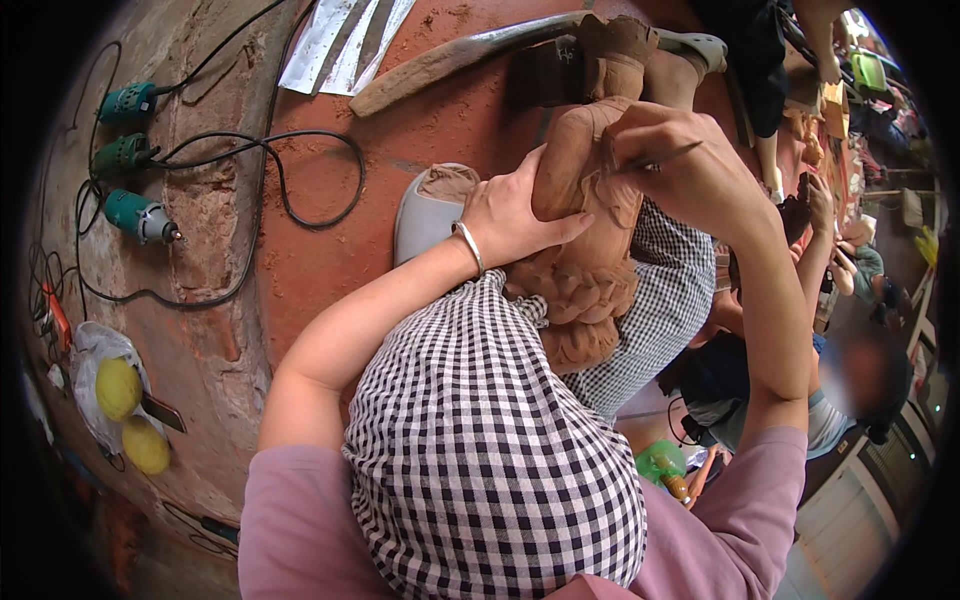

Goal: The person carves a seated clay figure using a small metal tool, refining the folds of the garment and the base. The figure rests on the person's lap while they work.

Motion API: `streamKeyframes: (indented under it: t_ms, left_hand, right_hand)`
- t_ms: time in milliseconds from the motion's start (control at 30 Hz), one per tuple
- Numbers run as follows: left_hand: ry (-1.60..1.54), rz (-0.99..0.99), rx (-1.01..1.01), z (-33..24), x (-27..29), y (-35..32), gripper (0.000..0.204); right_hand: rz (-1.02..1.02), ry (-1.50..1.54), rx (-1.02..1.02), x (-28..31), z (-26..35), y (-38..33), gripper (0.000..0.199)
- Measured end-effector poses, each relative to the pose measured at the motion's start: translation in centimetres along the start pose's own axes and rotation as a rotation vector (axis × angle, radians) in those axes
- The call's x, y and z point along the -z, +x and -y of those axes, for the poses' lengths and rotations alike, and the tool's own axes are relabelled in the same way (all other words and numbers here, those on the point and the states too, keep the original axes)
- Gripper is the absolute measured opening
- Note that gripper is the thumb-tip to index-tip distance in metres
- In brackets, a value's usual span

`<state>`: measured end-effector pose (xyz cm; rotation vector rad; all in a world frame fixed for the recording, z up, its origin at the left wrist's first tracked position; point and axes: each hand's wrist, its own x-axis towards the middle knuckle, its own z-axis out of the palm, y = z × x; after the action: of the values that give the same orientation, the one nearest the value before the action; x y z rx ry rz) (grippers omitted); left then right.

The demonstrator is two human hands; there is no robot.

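A brown carved wooden figure (588,215) lies across my lap, over checkered black-and-white cloth (480,420). Its lower end bears rounded, curl-like carving. My left hand (515,212), with a silver bangle at the wrist, grips the figure's left side, thumb laid across it. Over the figure's upper right side, my right hand (680,160) is closed around a thin, dark, pointed tool (678,157). My fingers hide the tool's working end, so I cannot tell whether it touches the wood.
Green power tools (140,218) with black cords lie on the ledge at left, near yellow fruits (120,388) in a plastic bag. A wooden mallet-like bar (440,72) and metallic strips (340,45) lie on the red floor ahead. Another person (850,380) sits at right.
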<state>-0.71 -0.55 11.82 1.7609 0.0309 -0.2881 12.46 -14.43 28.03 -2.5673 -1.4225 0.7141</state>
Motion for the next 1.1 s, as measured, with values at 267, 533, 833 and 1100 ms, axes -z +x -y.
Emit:
streamKeyframes:
  t_ms: [267,533,833,1100]
  left_hand:
    - [-0.052,0.037,0.053,-0.3,0.3,-0.2,0.097]
    - [0.230,-0.459,-0.681,-1.3,0.6,-0.9,0.058]
    - [0.239,-0.241,-0.779,-2.4,-0.5,-1.2,0.040]
    - [0.217,-0.235,-0.732,-2.1,-0.7,-1.2,0.041]
  right_hand:
    - [-0.289,0.305,-0.194,-2.2,-0.3,-2.6,0.012]
    - [-0.792,0.694,-0.491,-9.5,3.7,-7.2,0.012]
    - [-0.865,0.381,-0.449,-10.4,5.3,-5.5,0.015]
    - [-0.766,0.274,-0.462,-9.3,5.4,-5.1,0.012]
